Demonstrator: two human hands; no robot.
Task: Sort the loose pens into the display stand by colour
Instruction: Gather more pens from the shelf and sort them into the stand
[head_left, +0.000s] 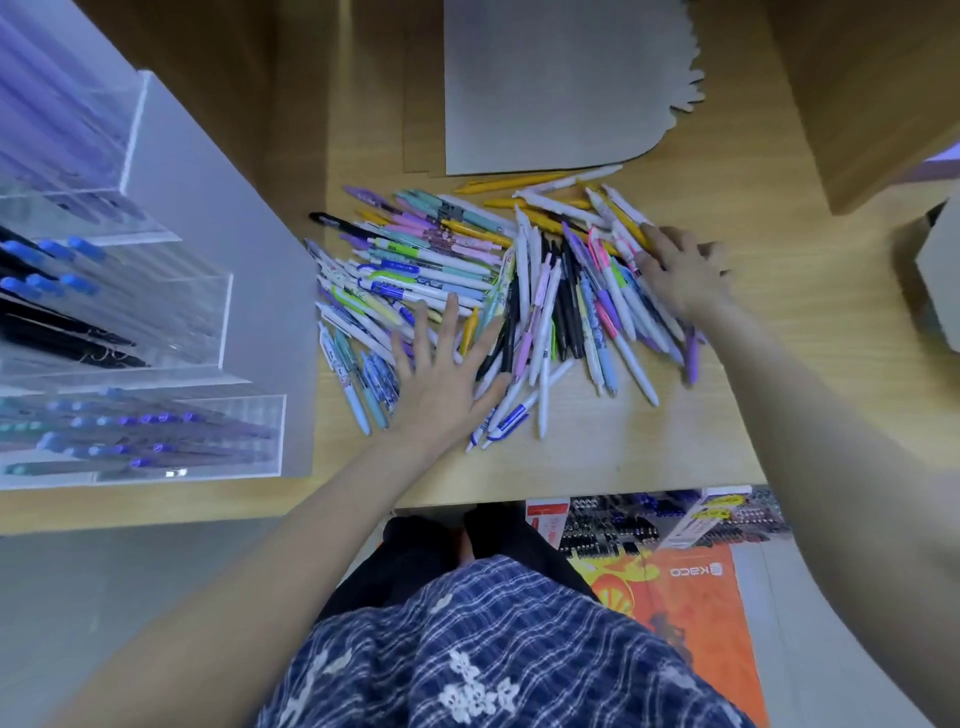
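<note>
- The loose pens (498, 291) lie in 1 jumbled heap on the wooden desk (675, 441), just to the right of the display stand (223, 291) — colours mixed, many crossing over each other.
- The display stand, a stepped clear acrylic one, already holds pens in its tiers: purple in the far tier, blue-capped and black in the middle, blue and teal in the near one.
- The left hand (441, 374) lies flat on the side of the heap nearest the stand, fingers straight and spread, pressing on pens and gripping none.
- The right hand (680, 267) rests on the side of the heap farthest from the stand, fingers extended over the pens; it seems to hold nothing, though its fingertips are partly blurred.
- The step in hand looks like spreading the heap — best done with light, flat sweeps so that pens roll apart into 1 layer without sliding off the desk's near edge.
- Next, it would pay to gather 1 colour at a time, starting with colours the stand already carries, and to line up the tips before lifting a bunch toward its tier.
- A grey card sheet (550, 88) lies beyond the heap, away from the stand.
</note>
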